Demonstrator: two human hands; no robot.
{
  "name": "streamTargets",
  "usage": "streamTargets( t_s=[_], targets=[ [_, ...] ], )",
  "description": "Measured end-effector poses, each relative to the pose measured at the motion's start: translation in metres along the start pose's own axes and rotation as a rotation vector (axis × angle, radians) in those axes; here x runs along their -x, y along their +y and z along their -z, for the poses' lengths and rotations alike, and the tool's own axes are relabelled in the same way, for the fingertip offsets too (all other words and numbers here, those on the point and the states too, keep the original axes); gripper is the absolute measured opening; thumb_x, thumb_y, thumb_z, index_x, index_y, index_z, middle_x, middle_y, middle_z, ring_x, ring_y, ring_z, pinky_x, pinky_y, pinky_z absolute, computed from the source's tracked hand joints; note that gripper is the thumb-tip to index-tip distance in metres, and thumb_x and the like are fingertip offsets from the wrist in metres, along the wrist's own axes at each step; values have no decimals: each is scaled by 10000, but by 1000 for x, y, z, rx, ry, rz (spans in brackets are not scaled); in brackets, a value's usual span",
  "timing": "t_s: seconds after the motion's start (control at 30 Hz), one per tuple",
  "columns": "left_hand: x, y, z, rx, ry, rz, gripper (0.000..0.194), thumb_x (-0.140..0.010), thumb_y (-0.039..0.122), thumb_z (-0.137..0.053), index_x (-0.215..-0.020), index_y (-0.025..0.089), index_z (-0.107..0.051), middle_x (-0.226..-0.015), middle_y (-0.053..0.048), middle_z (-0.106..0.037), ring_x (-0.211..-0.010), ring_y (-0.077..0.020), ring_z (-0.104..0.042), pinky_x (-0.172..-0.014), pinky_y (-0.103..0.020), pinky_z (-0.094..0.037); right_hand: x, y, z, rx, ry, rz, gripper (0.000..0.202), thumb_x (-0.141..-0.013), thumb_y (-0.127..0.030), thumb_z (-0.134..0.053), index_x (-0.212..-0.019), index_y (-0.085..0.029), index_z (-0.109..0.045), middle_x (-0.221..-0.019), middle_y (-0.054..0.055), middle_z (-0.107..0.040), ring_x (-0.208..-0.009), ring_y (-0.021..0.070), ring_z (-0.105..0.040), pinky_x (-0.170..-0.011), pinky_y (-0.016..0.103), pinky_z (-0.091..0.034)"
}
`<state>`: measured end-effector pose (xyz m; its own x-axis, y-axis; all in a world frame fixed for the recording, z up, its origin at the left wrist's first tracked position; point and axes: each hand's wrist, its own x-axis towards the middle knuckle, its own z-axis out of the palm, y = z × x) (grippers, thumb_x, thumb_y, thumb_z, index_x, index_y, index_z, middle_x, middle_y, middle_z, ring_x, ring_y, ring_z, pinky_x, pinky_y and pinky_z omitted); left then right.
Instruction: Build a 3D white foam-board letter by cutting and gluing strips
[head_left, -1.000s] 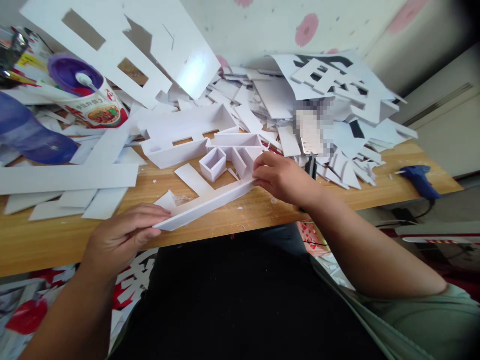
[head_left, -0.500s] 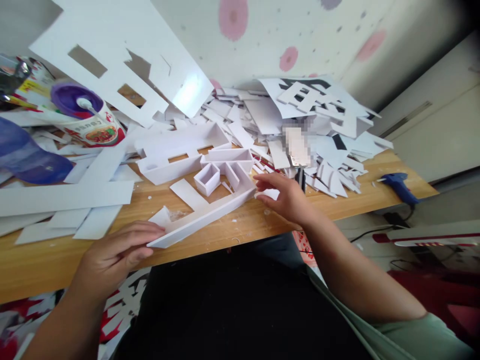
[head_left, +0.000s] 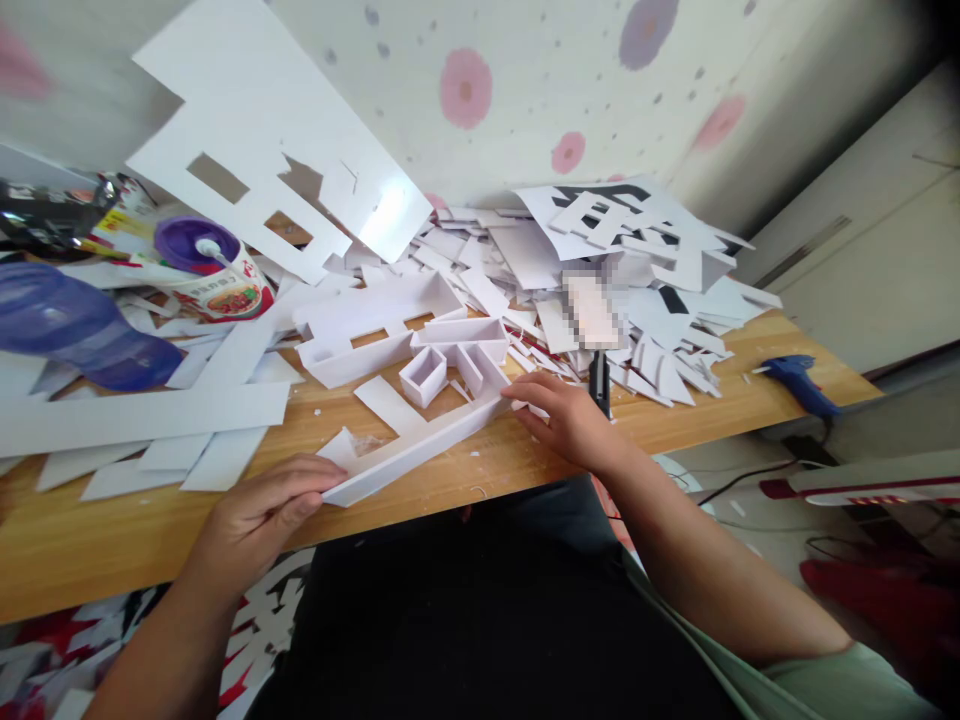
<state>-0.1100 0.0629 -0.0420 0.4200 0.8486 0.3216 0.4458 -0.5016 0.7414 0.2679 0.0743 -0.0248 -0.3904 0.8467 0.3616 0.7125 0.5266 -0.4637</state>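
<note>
A white foam-board model (head_left: 427, 455) with a long low wall lies at the table's front edge. My left hand (head_left: 262, 515) pinches the left end of that wall between thumb and fingers. At the wall's right corner, the fingertips of my right hand (head_left: 562, 420) touch the board, fingers stretched out and slightly apart. Inside the wall's angle sit a small open box (head_left: 424, 378) and a flat strip (head_left: 390, 405). Behind them stands a larger tray-like white part (head_left: 360, 355) with rectangular cutouts.
Beyond my right hand lie a black-handled tool (head_left: 599, 385) and a blurred phone-like object (head_left: 592, 310) among white scraps. A blue glue gun (head_left: 799, 380) rests at the right end. At left are a paper tub (head_left: 236, 290), a blue translucent object (head_left: 90, 325) and a large cut-out sheet (head_left: 262, 120).
My right hand has moved in, its fingertips now against the model's right corner. The left hand keeps its hold. The whole view has shifted slightly.
</note>
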Motion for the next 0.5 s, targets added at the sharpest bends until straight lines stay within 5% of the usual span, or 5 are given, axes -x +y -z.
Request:
streamTargets(
  t_s=[0.5],
  targets=[
    [-4, 5, 1, 33, -31, -41, 215, -880, 172, -575, -958, 313, -718, -931, 5, -740, -871, -223, -699, -756, -336, -607, 15, 5, -21, -20, 119, 6, 446, -851, -175, -584, -1285, -277, -559, -1181, 99, -672, -1031, 253, -669, -838, 404, -569]
  ],
)
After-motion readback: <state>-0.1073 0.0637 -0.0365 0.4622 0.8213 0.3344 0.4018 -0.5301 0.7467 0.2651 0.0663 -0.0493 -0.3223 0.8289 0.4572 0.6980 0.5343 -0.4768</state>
